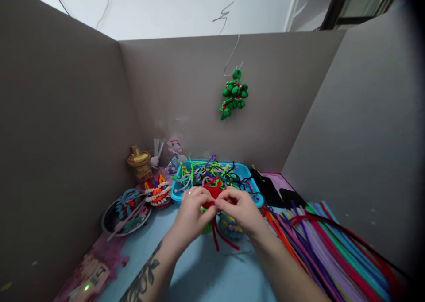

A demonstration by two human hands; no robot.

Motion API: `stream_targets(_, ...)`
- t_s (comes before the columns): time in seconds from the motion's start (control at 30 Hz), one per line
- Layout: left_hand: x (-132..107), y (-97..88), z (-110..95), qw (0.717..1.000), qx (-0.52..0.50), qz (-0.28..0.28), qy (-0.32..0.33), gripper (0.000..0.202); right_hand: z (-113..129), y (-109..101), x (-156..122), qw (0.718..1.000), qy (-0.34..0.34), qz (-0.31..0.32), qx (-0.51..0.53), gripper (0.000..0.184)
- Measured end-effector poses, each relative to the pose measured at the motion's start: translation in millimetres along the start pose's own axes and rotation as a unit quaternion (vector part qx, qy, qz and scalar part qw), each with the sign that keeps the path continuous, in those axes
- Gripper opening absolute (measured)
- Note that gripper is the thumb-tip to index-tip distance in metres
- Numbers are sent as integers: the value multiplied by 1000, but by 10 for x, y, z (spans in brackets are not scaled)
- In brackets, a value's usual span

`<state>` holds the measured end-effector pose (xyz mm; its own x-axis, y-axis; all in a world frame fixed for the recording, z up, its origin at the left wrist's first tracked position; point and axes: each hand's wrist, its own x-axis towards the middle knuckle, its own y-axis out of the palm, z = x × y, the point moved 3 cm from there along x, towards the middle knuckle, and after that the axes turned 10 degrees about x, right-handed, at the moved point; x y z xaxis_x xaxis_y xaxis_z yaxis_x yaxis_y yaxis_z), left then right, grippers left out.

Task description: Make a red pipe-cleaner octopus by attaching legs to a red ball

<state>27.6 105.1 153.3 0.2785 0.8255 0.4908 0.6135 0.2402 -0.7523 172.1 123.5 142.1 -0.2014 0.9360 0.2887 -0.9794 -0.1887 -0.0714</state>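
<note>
Red pipe cleaners [212, 191] are bent into a small piece between my two hands, with two loose ends hanging below. My left hand [195, 207] pinches the piece from the left, thumb against fingers. From the right, my right hand [241, 208] pinches it too, and the fingertips of both hands meet. My fingers hide part of the red piece. Behind my hands stands a blue tray [175, 195] of tangled pipe cleaner scraps. Partly covered by my hands, a light green item [207, 227] and a blue fuzzy item with yellow bits [230, 226] sit on the table.
Long pipe cleaners [335, 249] in many colours lie at the right. A metal bowl [108, 224] with fuzzy pieces, an orange and white figure [158, 192] and a brown pot [140, 164] stand left. A green tree ornament [235, 94] hangs from a wire. Grey panels [186, 85] enclose the table.
</note>
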Motion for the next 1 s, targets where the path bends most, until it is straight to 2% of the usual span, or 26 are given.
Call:
stream_targets(0.2, -27, -6, -47, 995, 88, -24, 43, 12, -44, -5, -12, 1000, 1, -1, -16, 18)
stream_targets(0.33, -11, -5, -24, 997, 72, -25, 29, 11, -53, 10, -11, 999, -30, -15, -43, 12)
stream_targets(0.4, 5, -15, 0, 999, 32, -21, 5, 11, -12, 21, -21, 995, -78, -30, -49, 4)
stream_targets(0.5, 21, -37, 11, 1000, -22, -16, -12, 13, 76, 47, -66, 978, -197, -23, -70, 14)
stream_targets(0.57, 18, -50, 4, 1000, -23, -18, -9, 13, 105, 60, -103, 961, -260, -8, -91, 18)
stream_targets(0.67, -4, -64, -9, 999, 9, -32, 1, 12, 95, 49, -130, 947, -301, -9, -115, 22)
stream_targets(0.8, -38, -88, -40, 997, 49, -58, 24, 10, 89, 46, -134, 936, -323, -14, -138, 20)
stream_targets(1.0, -52, -111, -99, 991, 99, -84, 37, 11, 108, 98, -142, 939, -289, -29, -183, 16)
